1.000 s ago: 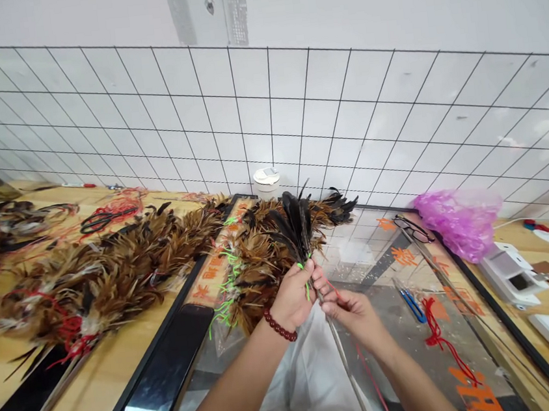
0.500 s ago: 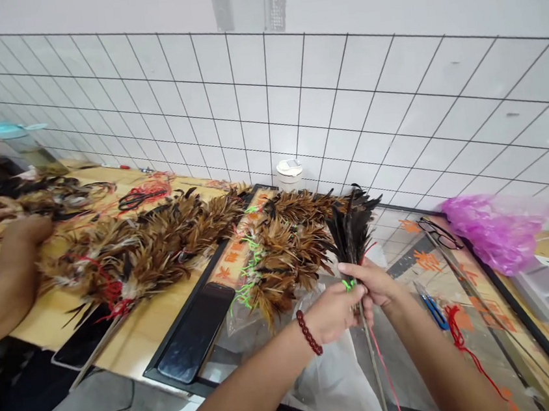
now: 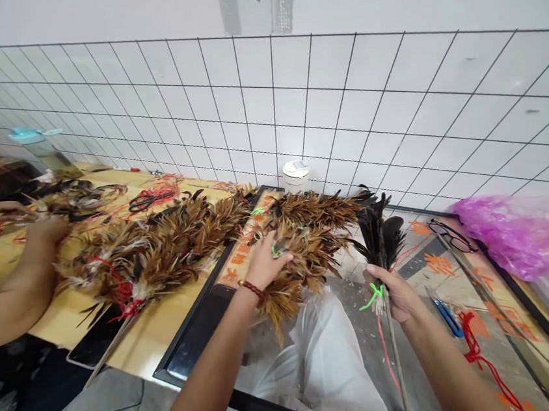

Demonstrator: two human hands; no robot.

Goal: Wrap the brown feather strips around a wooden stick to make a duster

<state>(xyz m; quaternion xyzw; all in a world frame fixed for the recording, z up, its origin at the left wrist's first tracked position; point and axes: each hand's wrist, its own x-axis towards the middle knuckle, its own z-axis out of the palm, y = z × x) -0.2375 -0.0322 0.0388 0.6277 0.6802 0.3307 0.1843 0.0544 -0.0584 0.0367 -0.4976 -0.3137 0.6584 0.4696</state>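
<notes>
In my right hand [image 3: 395, 292] is a thin stick [image 3: 397, 362] with black feathers [image 3: 380, 230] fanned round its top; the fingers are closed about it. A bright green tie [image 3: 375, 294] circles the feather quills below the thumb, and a pink-red string [image 3: 387, 354] hangs along the stick. My left hand [image 3: 267, 262] lies on the pile of brown feather bundles [image 3: 309, 254], thumb and fingers round the quill end of one with a green tie. Some of its fingers are hidden. A red bead bracelet [image 3: 253, 291] is on that wrist.
At left, a co-worker's hands [image 3: 43, 223] work beside long feather dusters [image 3: 161, 250]. Black scissors [image 3: 151, 199] lie on red string. At right are blue-handled snips [image 3: 447, 317], red string [image 3: 472, 338], glasses [image 3: 452, 236] and a pink plastic bag [image 3: 513, 233]. A phone [image 3: 200, 337] lies left.
My left hand has left the stick and moved left to the brown feather bundles. My right hand keeps the stick, now slightly farther right, with the green tie in plain view.
</notes>
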